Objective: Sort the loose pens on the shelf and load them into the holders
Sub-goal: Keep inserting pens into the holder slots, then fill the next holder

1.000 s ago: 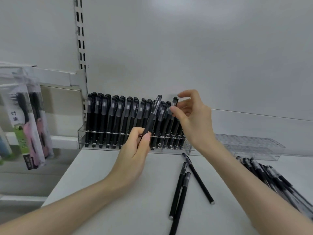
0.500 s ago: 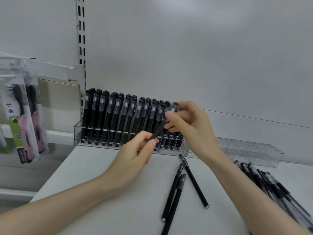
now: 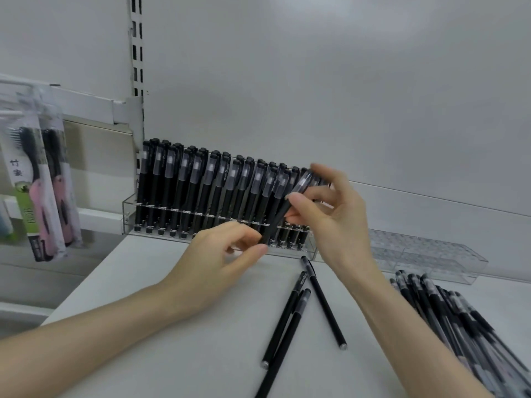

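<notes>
We see a white shelf (image 3: pixel 149 265) carrying a clear holder (image 3: pixel 130 216) packed with upright black pens at the back. Just beside it, to the right, stands an empty clear holder (image 3: pixel 425 254). Three loose black pens (image 3: pixel 323 301) lie mid-shelf, and a pile of black pens (image 3: pixel 448 317) lies at the right.

Bare shelf (image 3: pixel 224 363) lies open left of three loose pens (image 3: pixel 324 305) in the middle. A pen pile (image 3: pixel 459 326) blocks the right; the packed holder (image 3: pixel 130 216) and an empty holder (image 3: pixel 431 254) wall the back.
</notes>
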Motion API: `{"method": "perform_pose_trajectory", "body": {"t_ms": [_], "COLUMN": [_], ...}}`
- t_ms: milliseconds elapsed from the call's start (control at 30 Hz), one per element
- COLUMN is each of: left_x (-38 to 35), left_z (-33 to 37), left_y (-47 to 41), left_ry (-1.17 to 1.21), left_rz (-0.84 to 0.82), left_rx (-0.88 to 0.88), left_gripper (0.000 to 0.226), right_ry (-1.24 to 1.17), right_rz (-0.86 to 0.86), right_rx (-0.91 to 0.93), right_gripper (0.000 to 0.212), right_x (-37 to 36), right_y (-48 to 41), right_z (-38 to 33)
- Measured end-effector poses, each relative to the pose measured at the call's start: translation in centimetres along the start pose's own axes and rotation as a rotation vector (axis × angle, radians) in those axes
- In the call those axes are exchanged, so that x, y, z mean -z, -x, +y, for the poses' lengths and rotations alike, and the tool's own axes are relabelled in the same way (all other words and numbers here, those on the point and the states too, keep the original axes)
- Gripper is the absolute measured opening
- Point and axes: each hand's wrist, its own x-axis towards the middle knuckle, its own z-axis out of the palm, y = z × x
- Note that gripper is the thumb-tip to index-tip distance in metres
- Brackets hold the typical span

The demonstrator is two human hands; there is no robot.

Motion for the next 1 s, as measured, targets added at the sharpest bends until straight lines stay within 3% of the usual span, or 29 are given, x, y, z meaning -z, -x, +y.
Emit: {"method": "perform_pose_trajectory", "body": {"t_ms": [133, 267, 433, 1000], "left_x": [0.1, -0.2, -0.3, -0.4], "left_z": [-1.2, -1.9, -2.2, -1.8], "left_y": [-0.2, -0.3, -0.4, -0.4], "left_ry": [-0.438, -0.616, -0.662, -0.737], "left_rz": [0.071, 0.036, 0.016, 0.007], "left_rx": [-0.161, -0.165, -0.139, -0.149], "left_gripper": [0.041, 0.048, 0.054, 0.053], "right_ry": [0.087, 0.186, 0.247, 0.513], "right_rz": [0.190, 0.234, 0.192, -0.057], "right_rx": [0.133, 0.208, 0.242, 0.135], "right_gripper": [0.037, 0.038, 0.044, 0.030], "right_x": [1.2, 1.3, 0.7, 0.8], "right_y": [-0.7, -1.5, -2.0, -3.1], "right_z": [-0.9, -0.9, 0.0, 0.6]}}
